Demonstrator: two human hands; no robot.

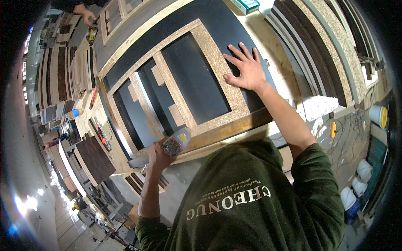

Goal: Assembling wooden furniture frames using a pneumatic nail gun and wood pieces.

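A frame of particle-board strips (215, 62) lies on a dark panel (146, 35) on the bench in front of me. My right hand (247, 71) is spread flat, with the thumb on the frame's right strip and the fingers over the strip and the dark panel. At the frame's near edge, my left hand (160, 154) is closed round a clear plastic bottle (178, 142). Dark and reddish bits show at the end of the bottle facing me; what they are I cannot tell. Small wood blocks (176, 115) sit along the inner strips.
Another person's hand (87, 16) is at the far left, beside a yellow-and-black tool (92, 33) and a second frame (111, 21). Stacked boards (310, 50) stand on the right. A red-handled tool (93, 97) lies left of the panel. White buckets (363, 169) stand on the floor.
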